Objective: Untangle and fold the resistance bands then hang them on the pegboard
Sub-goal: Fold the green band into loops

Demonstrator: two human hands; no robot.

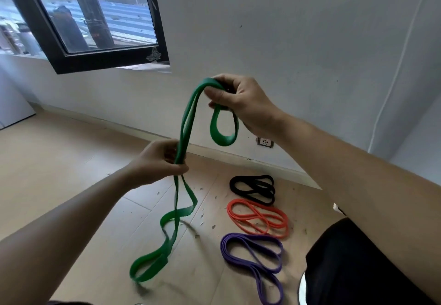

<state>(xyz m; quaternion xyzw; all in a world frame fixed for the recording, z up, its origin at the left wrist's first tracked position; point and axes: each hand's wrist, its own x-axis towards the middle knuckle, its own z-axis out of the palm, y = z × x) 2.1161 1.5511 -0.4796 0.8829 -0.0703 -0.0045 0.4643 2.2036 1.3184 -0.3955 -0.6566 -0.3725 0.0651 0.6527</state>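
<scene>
Dark-framed window, upper left, in white wall | outlet low on wall above skirting | white cable down wall, right | chips scattered across pale wood floor

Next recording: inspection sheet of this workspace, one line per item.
Surface: wooden floor.
Job's things: green band held up, twisted loops hanging; black band, orange band, purple band lying on the floor.
Clutter: small flecks near the bands.
Grippers: left hand grips green band mid-length; right hand holds its top fold.
Cables: white cable down the wall.
Surroundings: window, socket; no pegboard seen.
</scene>
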